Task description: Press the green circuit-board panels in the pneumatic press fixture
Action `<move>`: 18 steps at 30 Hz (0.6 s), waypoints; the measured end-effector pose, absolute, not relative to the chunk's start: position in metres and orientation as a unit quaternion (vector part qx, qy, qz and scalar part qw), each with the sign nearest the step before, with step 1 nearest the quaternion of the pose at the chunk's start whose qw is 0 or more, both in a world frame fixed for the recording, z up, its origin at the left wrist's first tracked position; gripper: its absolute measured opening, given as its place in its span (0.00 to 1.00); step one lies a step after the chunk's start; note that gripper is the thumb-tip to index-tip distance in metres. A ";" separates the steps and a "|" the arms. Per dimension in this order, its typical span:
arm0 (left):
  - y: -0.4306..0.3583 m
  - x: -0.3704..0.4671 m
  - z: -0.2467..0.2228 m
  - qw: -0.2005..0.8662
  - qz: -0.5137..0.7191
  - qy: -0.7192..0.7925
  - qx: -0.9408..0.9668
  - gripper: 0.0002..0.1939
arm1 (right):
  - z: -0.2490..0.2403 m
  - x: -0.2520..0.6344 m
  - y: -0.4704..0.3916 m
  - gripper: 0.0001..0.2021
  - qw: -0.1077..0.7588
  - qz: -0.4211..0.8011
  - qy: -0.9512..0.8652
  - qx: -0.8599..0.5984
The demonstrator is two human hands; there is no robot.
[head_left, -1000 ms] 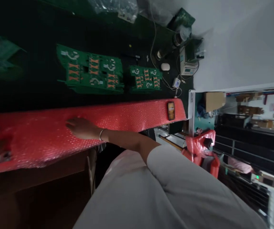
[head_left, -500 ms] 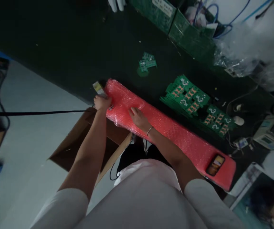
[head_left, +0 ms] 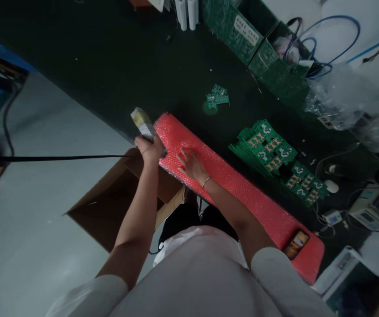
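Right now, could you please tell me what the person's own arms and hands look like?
The left hand and right hand wear no gloves. Both forearms are bare below loose, pale grey-white short sleeves, and a slim, silvery bracelet circles the right wrist.

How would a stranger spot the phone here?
Find the dark worktable, then the long red bubble-wrap strip along its near edge. Follow it past the right hand toward its right end. The phone lies on it there: black-edged with an orange-toned screen, unlike the green circuit boards nearby.
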State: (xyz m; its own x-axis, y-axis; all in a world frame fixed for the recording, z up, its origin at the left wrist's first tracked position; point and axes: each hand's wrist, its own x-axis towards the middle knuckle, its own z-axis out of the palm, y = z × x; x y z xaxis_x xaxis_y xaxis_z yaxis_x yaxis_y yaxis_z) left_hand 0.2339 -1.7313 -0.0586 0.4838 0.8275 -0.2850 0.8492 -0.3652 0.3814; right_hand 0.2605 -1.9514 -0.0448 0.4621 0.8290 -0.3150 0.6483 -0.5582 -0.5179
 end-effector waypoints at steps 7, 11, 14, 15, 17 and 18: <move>-1.797 0.277 -0.060 0.297 -0.023 0.587 0.753 0.33 | -0.043 0.263 -1.952 0.36 0.189 0.269 -0.427 -0.842; -1.793 0.279 -0.057 0.315 -0.019 0.595 0.739 0.37 | -0.039 0.269 -1.956 0.35 0.201 0.259 -0.413 -0.850; -1.804 0.251 -0.042 0.335 0.027 0.559 0.758 0.39 | -0.029 0.265 -1.975 0.27 0.226 0.212 -0.381 -0.871; -1.814 0.234 -0.034 0.349 0.047 0.527 0.773 0.39 | -0.025 0.261 -1.986 0.25 0.234 0.198 -0.367 -0.878; -1.843 0.186 -0.015 0.398 0.071 0.425 0.810 0.35 | -0.018 0.248 -2.015 0.24 0.251 0.179 -0.348 -0.885; -1.862 0.158 -0.004 0.430 0.070 0.360 0.825 0.31 | -0.016 0.239 -2.032 0.24 0.259 0.175 -0.345 -0.885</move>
State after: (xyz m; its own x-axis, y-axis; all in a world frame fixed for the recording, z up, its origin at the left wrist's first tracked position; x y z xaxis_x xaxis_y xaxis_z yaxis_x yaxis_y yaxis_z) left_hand 0.1576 -1.8624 -0.0037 0.7315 0.6536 -0.1942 0.5333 -0.3710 0.7603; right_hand 0.2392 -2.0324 -0.0161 0.7006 0.7016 -0.1301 0.5205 -0.6271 -0.5795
